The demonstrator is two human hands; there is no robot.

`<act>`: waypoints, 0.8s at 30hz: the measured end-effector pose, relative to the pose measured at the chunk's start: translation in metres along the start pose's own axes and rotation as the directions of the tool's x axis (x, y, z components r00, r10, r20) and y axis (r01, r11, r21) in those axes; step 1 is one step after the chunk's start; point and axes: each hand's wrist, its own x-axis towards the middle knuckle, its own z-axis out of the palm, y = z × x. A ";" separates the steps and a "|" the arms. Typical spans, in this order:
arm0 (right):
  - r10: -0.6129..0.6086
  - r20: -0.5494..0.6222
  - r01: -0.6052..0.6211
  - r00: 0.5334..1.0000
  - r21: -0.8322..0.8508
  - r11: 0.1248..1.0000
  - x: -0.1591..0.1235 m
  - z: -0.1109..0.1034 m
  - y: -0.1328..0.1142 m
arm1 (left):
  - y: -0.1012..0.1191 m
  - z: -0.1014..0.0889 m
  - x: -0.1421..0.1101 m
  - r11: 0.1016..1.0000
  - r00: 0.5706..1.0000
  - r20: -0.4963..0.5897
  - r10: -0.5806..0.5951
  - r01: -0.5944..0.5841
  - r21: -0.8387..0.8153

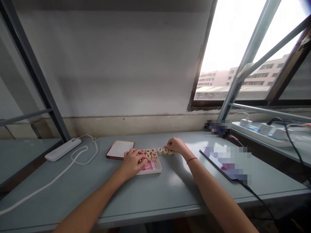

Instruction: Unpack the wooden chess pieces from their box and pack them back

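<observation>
Round wooden Chinese chess pieces (154, 155) with red characters sit side by side in the upper part of a shallow white box (159, 169). Red lines on a white sheet show on the bare lower part of the box. My left hand (133, 163) lies over the box's left side, fingers curled down among the pieces; what they grip is hidden. To the right of the box, dark-marked Chinese chess pieces (165, 151) stand in a short row on the table. My right hand (178, 146) is closed at that row's right end, fingertips on a piece they partly cover.
Behind my left hand lies the box lid (120, 149), red-edged with a white inside. A white power bank-like device (63, 149) with a cable is at far left. A dark-edged tablet-like slab (223, 163), partly blurred out, and a power strip (262, 133) are to the right.
</observation>
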 end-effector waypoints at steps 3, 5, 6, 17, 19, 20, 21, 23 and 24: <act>-0.017 0.009 0.018 1.000 -0.011 1.000 0.000 -0.001 -0.002 | 0.000 -0.001 0.000 0.999 0.999 0.005 0.037 -0.037 -0.009; -0.029 -0.001 0.029 1.000 -0.024 0.999 -0.001 -0.001 -0.004 | 0.001 -0.002 0.000 0.995 0.996 0.003 0.093 -0.093 -0.017; -0.030 -0.008 0.030 1.000 -0.034 0.999 -0.002 -0.001 -0.005 | 0.002 -0.002 0.000 0.992 0.992 0.000 0.126 -0.126 -0.020; 0.004 -0.199 0.018 0.980 0.108 0.994 -0.007 -0.014 -0.013 | 0.019 0.014 -0.006 0.921 0.931 0.108 0.348 -0.361 0.144; -0.017 -0.225 0.068 0.974 0.218 0.974 -0.012 -0.018 -0.019 | 0.018 0.016 -0.006 0.923 0.937 0.100 0.335 -0.348 0.163; -0.032 -0.226 0.096 0.974 0.278 0.956 -0.015 -0.019 -0.022 | 0.018 0.015 -0.006 0.927 0.941 0.094 0.326 -0.337 0.163; -0.044 -0.219 0.118 0.975 0.338 0.934 -0.018 -0.020 -0.026 | 0.017 0.015 -0.006 0.934 0.946 0.085 0.312 -0.322 0.154; -0.059 -0.186 0.140 0.981 0.460 0.877 -0.024 -0.020 -0.035 | 0.016 0.014 -0.007 0.956 0.962 0.049 0.268 -0.272 0.108; -0.063 -0.164 0.141 0.984 0.524 0.840 -0.027 -0.019 -0.040 | 0.015 0.014 -0.006 0.969 0.971 0.019 0.237 -0.237 0.073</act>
